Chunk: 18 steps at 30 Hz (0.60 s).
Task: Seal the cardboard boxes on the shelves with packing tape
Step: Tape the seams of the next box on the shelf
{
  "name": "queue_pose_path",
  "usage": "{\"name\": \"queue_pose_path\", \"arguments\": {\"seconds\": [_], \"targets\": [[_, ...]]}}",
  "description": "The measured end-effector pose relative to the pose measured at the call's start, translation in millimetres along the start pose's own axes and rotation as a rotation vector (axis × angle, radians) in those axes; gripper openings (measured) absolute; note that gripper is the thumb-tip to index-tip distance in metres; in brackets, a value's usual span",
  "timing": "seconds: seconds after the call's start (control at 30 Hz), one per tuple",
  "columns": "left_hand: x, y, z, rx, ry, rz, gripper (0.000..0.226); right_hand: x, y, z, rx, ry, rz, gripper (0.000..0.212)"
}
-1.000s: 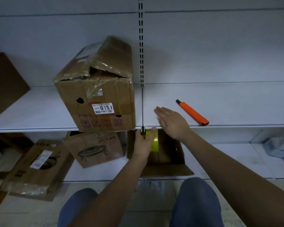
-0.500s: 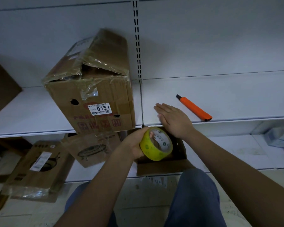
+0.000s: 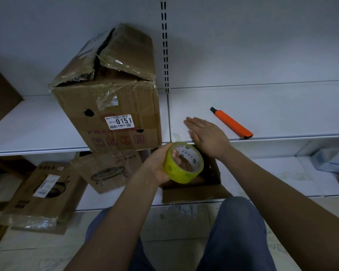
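A worn cardboard box [image 3: 114, 106] labelled 0151 stands on the upper white shelf [image 3: 262, 114], its top flaps loose and covered in torn clear tape. My left hand [image 3: 159, 165] grips a roll of yellow-green packing tape [image 3: 184, 163] just below the shelf's front edge, fingers through its core. My right hand [image 3: 205, 135] lies flat with straight fingers on the shelf edge, right of the box. An orange utility knife [image 3: 232, 123] lies on the shelf to the right of that hand.
On the lower shelf [image 3: 272, 177] sit a small box with a printed drawing [image 3: 110, 171], an opened dark box [image 3: 196, 186] behind the tape, and flattened packaging [image 3: 41, 194] at left. A pale packet [image 3: 331, 159] lies far right. My knees in jeans [image 3: 241, 231] are below.
My left hand brought the tape roll up from the lower shelf and holds it in front of the shelf edge. The right hand stayed flat on the shelf.
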<state>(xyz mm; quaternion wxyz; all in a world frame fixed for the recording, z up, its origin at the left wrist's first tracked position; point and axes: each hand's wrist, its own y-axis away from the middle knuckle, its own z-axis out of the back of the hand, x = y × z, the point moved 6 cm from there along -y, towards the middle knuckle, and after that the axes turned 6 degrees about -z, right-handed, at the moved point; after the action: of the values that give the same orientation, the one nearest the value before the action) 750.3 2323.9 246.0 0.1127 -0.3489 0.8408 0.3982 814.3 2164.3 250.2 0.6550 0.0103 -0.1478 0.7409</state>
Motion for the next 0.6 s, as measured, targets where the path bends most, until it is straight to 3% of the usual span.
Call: {"name": "queue_pose_path", "arguments": {"seconds": [0.27, 0.43, 0.53, 0.6], "targets": [[-3.7, 26.3, -10.3, -0.112, -0.304, -0.215, 0.026, -2.3, -0.6, -1.5, -0.006, -0.008, 0.002, 0.055], [-4.5, 42.2, 5.7, -0.126, -0.741, -0.463, 0.015, -0.8, -0.1, 0.1, 0.035, -0.078, -0.034, 0.051], [-14.8, 58.3, 5.9, -0.141, -0.880, -0.648, 0.025, 16.2, 18.6, 24.8, 0.096, -0.606, -0.237, 0.045], [-23.9, 67.1, 3.4, -0.136, -0.949, -0.756, 0.035, 43.3, 37.6, 38.9, 0.212, -1.043, -0.296, 0.058]]}}
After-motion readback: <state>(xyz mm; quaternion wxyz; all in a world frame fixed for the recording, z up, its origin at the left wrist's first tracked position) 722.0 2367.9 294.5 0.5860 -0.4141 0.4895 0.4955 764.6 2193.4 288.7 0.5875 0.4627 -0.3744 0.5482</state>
